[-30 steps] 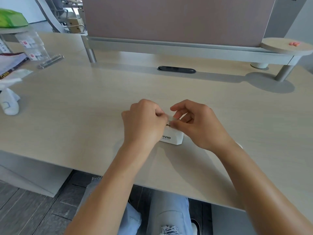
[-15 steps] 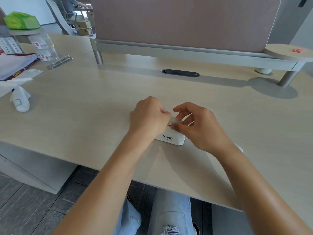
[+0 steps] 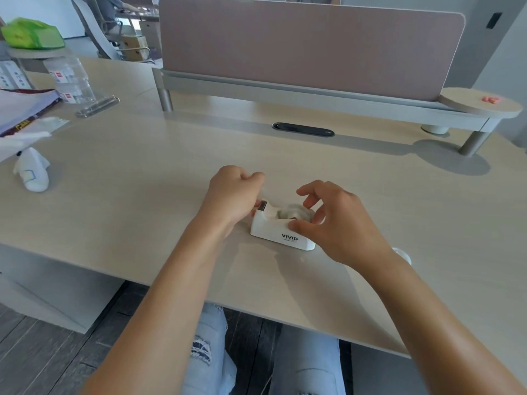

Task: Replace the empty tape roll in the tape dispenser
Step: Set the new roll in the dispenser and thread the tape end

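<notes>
A white tape dispenser (image 3: 281, 233) marked VIVID stands on the light wood desk (image 3: 142, 201). A clear tape roll (image 3: 293, 213) sits in its cradle. My left hand (image 3: 232, 196) is closed in a fist just left of the metal cutter (image 3: 263, 206), and a faint clear tape strip seems to run from its fingertips back to the roll. My right hand (image 3: 339, 223) has its thumb on the dispenser's near side and its fingers curved over the roll. A small white round object (image 3: 402, 255) peeks out behind my right wrist.
A pink divider panel (image 3: 308, 47) on a grey rail crosses the back, with a black cable slot (image 3: 303, 129) before it. A white mouse-like object (image 3: 32, 173), papers (image 3: 22, 109) and clear jars (image 3: 71, 81) lie far left. A round shelf (image 3: 482, 105) stands at right.
My left hand has drawn back to the left off the dispenser, uncovering the cutter and the roll. My right fingers have spread over the roll. The view has tilted up slightly.
</notes>
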